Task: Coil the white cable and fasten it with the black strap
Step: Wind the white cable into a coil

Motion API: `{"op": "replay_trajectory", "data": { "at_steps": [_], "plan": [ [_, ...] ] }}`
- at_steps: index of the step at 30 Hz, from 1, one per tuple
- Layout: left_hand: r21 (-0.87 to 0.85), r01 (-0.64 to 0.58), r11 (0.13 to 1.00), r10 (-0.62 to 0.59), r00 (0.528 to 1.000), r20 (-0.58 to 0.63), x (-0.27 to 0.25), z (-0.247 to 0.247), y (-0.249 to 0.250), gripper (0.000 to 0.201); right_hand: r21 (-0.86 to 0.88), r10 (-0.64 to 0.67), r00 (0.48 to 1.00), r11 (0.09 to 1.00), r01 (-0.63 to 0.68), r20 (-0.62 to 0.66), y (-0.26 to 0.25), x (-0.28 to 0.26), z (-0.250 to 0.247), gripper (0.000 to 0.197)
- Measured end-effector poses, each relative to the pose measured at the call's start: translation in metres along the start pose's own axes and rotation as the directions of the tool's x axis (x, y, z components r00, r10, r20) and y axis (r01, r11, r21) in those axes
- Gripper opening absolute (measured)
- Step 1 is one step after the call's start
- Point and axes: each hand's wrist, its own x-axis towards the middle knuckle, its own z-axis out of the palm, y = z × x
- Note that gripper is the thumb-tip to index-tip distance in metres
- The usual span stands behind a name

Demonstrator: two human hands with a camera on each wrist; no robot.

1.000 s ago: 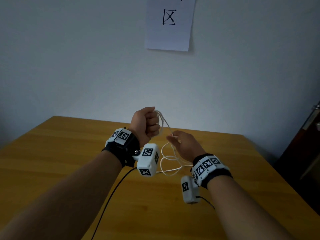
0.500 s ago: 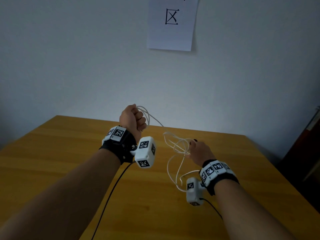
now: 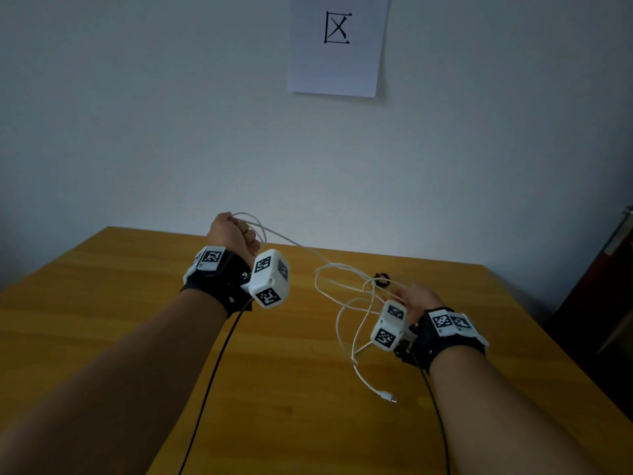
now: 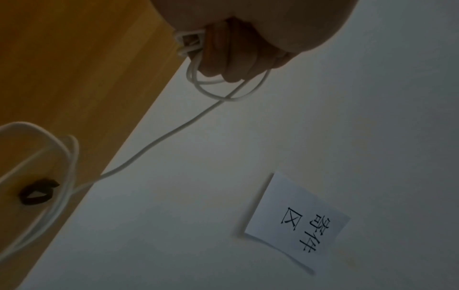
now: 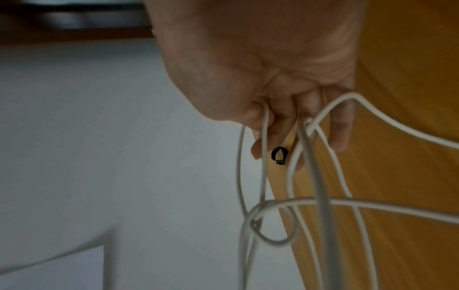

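My left hand (image 3: pixel 236 234) is raised in a fist and grips several small loops of the white cable (image 3: pixel 342 265); the left wrist view shows its fingers (image 4: pixel 223 58) curled round those loops. One strand (image 4: pixel 174 131) runs down and right to my right hand (image 3: pixel 414 298). That hand is low over the table, its fingers (image 5: pixel 340 133) nearly straight, with loose cable loops (image 5: pixel 320 202) hanging over and between them. The cable's plug end (image 3: pixel 387 395) lies on the table. The black strap (image 3: pixel 382 279) lies curled on the table just beyond my right fingertips, also seen as a small ring (image 5: pixel 280 155) (image 4: pixel 38 193).
The wooden table (image 3: pixel 137 303) reaches to a pale wall, its far edge close behind the strap. A sheet of paper (image 3: pixel 337 46) with printed characters hangs on the wall. Dark furniture (image 3: pixel 599 303) stands at the right. Black leads (image 3: pixel 212 371) trail from both wrist cameras.
The hands have drawn apart. My left fist moved left with its loops. My right hand dropped toward the table and its fingers straightened, so the loose loops and plug end now lie on the wood.
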Motion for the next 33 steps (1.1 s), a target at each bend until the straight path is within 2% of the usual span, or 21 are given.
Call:
{"op": "replay_trajectory", "data": {
  "at_steps": [2, 4, 7, 9, 12, 13, 15, 16, 18, 20, 21, 23, 24, 26, 29, 33],
  "plan": [
    [0.041, -0.035, 0.999, 0.035, 0.999, 0.006, 0.0, -0.002, -0.002, 0.04, -0.025, -0.024, 1.0, 0.999, 0.024, -0.002, -0.006, -0.009, 0.002, 0.016],
    [0.135, -0.074, 0.988, 0.067, 0.996, 0.06, 0.0, -0.003, -0.005, 0.039, -0.157, -0.085, 0.996, 0.984, 0.086, 0.015, -0.011, -0.019, 0.006, 0.021],
    [0.278, -0.121, 0.953, 0.073, 0.981, 0.18, -0.005, -0.002, -0.01, 0.041, -0.401, -0.197, 0.966, 0.882, 0.248, 0.165, -0.01, -0.032, 0.017, 0.02],
    [0.336, -0.138, 0.932, 0.056, 0.969, 0.242, -0.01, 0.001, -0.013, 0.043, -0.464, -0.228, 0.942, 0.825, 0.321, 0.246, -0.01, -0.04, 0.024, 0.024],
    [0.414, -0.156, 0.897, 0.024, 0.952, 0.306, -0.017, 0.006, -0.019, 0.043, -0.516, -0.281, 0.911, 0.755, 0.404, 0.303, -0.019, -0.056, 0.034, 0.03],
    [0.431, -0.163, 0.887, 0.016, 0.945, 0.325, -0.018, 0.007, -0.021, 0.043, -0.556, -0.298, 0.899, 0.71, 0.433, 0.32, -0.022, -0.061, 0.037, 0.033],
    [0.457, -0.178, 0.872, 0.003, 0.934, 0.357, -0.02, 0.011, -0.023, 0.043, -0.684, -0.366, 0.871, 0.544, 0.486, 0.328, -0.027, -0.067, 0.044, 0.039],
    [0.47, -0.186, 0.863, -0.002, 0.929, 0.371, -0.021, 0.012, -0.023, 0.043, -0.738, -0.433, 0.84, 0.438, 0.514, 0.328, -0.03, -0.068, 0.047, 0.042],
    [0.492, -0.198, 0.848, -0.017, 0.917, 0.398, -0.024, 0.016, -0.023, 0.044, -0.747, -0.616, 0.715, 0.293, 0.597, 0.33, -0.036, -0.071, 0.056, 0.039],
    [0.507, -0.211, 0.836, -0.03, 0.904, 0.426, -0.027, 0.02, -0.024, 0.045, -0.669, -0.764, 0.581, 0.279, 0.689, 0.28, -0.043, -0.075, 0.063, 0.032],
    [0.512, -0.22, 0.83, -0.033, 0.898, 0.438, -0.028, 0.021, -0.024, 0.045, -0.609, -0.78, 0.57, 0.326, 0.723, 0.259, -0.048, -0.078, 0.065, 0.031],
    [0.513, -0.229, 0.827, -0.036, 0.889, 0.456, -0.032, 0.023, -0.025, 0.045, -0.521, -0.701, 0.645, 0.444, 0.729, 0.305, -0.053, -0.082, 0.069, 0.035],
    [0.505, -0.229, 0.832, -0.034, 0.888, 0.459, -0.033, 0.024, -0.025, 0.045, -0.525, -0.639, 0.683, 0.469, 0.71, 0.353, -0.054, -0.081, 0.07, 0.037],
    [0.482, -0.227, 0.846, -0.024, 0.887, 0.461, -0.035, 0.026, -0.024, 0.046, -0.587, -0.551, 0.723, 0.444, 0.677, 0.416, -0.051, -0.077, 0.071, 0.039],
    [0.457, -0.226, 0.86, -0.013, 0.886, 0.463, -0.036, 0.027, -0.021, 0.045, -0.637, -0.513, 0.734, 0.394, 0.662, 0.446, -0.041, -0.07, 0.07, 0.032],
    [0.449, -0.226, 0.864, -0.019, 0.878, 0.478, -0.035, 0.027, -0.02, 0.043, -0.613, -0.5, 0.711, 0.38, 0.693, 0.493, -0.028, -0.07, 0.072, 0.023]
  ]
}}
